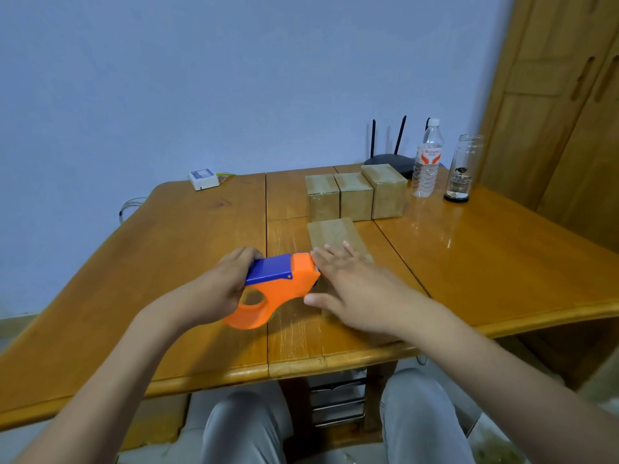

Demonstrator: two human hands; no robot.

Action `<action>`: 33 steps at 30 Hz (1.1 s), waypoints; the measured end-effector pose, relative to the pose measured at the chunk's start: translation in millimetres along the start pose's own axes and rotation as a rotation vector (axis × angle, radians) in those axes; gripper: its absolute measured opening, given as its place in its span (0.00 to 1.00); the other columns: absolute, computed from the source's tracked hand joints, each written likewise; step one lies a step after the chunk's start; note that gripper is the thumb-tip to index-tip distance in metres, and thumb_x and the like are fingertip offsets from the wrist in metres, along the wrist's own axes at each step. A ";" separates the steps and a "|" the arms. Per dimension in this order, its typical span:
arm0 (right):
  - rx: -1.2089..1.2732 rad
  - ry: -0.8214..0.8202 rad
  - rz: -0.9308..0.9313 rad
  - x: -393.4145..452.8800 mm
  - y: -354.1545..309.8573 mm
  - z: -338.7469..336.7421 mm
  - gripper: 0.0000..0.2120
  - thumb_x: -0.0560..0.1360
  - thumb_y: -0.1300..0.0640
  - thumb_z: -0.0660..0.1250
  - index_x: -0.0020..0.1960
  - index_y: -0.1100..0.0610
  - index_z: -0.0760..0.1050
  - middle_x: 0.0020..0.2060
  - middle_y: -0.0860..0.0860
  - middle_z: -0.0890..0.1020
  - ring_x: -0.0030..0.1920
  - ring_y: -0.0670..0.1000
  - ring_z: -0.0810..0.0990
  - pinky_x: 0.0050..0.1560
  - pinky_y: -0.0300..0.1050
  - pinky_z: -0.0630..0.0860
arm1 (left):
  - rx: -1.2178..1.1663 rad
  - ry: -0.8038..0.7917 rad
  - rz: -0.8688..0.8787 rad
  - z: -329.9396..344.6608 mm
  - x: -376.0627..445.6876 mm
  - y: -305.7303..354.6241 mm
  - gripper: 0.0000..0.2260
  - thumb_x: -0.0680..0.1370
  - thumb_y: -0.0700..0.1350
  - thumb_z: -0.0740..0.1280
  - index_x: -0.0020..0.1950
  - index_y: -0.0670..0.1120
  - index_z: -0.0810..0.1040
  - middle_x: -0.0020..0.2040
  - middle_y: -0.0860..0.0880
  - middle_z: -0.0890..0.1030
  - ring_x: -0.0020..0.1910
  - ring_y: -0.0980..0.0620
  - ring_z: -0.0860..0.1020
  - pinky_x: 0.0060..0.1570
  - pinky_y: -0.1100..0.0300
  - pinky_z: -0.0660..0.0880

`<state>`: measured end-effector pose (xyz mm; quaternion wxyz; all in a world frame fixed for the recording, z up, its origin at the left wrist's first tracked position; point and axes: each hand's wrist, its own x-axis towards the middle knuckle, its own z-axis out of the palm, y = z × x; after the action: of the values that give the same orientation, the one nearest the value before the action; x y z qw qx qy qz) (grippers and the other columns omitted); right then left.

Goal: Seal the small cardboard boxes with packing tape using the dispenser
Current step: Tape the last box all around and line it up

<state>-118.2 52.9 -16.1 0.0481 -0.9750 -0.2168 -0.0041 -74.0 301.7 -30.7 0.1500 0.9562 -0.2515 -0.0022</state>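
My left hand (221, 283) grips the orange and blue tape dispenser (274, 286) at its blue back end, holding it just left of a small cardboard box (335, 236) in the middle of the wooden table (167, 262). My right hand (348, 289) lies flat with straight fingers on the near top of that box, hiding much of it. The dispenser's front end meets the box's left edge beside my right fingers. Three more small cardboard boxes (355, 192) stand in a row behind it.
At the back right stand a clear water bottle (427, 162), a glass jar (464, 169) and a black router (388, 159). A white device (203, 178) lies at the back left edge. A wooden wardrobe (562, 112) rises on the right.
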 end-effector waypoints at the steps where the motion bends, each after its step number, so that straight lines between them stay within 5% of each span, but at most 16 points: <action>1: -0.039 0.013 0.002 -1.4 -1.8 2.6 0.38 0.82 0.35 0.51 0.83 0.53 0.43 0.82 0.49 0.47 0.81 0.51 0.43 0.68 0.42 0.35 | -0.005 0.019 -0.008 -0.1 -3.1 -3.9 0.19 0.78 0.35 0.66 0.61 0.55 0.65 0.55 0.56 0.71 0.50 0.56 0.72 0.45 0.67 0.68; 14: -0.103 0.004 0.158 -15.1 17.6 8.2 0.42 0.81 0.33 0.49 0.82 0.57 0.38 0.81 0.51 0.40 0.81 0.51 0.40 0.69 0.43 0.34 | -0.082 0.010 -0.005 3.3 -1.0 -0.3 0.18 0.78 0.34 0.65 0.61 0.54 0.67 0.53 0.54 0.71 0.48 0.56 0.72 0.44 0.65 0.68; 24: -0.241 -0.021 0.138 4.9 12.3 -2.8 0.45 0.79 0.30 0.48 0.81 0.63 0.46 0.81 0.59 0.50 0.81 0.56 0.49 0.80 0.56 0.40 | -0.037 -0.009 -0.015 3.1 0.0 3.8 0.19 0.78 0.36 0.67 0.63 0.52 0.66 0.56 0.53 0.71 0.50 0.56 0.72 0.45 0.65 0.70; 27: -0.192 -0.042 0.052 10.0 7.1 -1.5 0.47 0.79 0.30 0.50 0.81 0.61 0.39 0.81 0.57 0.41 0.81 0.55 0.40 0.76 0.50 0.33 | -0.031 -0.008 -0.026 2.4 -0.9 4.8 0.20 0.78 0.37 0.68 0.64 0.53 0.65 0.56 0.54 0.71 0.50 0.57 0.72 0.45 0.66 0.69; 33: -0.178 -0.046 0.058 9.4 9.8 10.0 0.49 0.78 0.28 0.51 0.81 0.59 0.35 0.81 0.56 0.39 0.81 0.55 0.41 0.74 0.45 0.38 | -0.058 0.037 -0.017 -2.8 -6.4 -1.5 0.20 0.77 0.35 0.67 0.61 0.54 0.66 0.53 0.56 0.71 0.49 0.57 0.72 0.45 0.65 0.68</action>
<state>-105.6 49.1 -26.7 -0.0439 -0.9811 -0.1885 0.0002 -78.6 306.8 -28.9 0.1822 0.9535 -0.2401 0.0071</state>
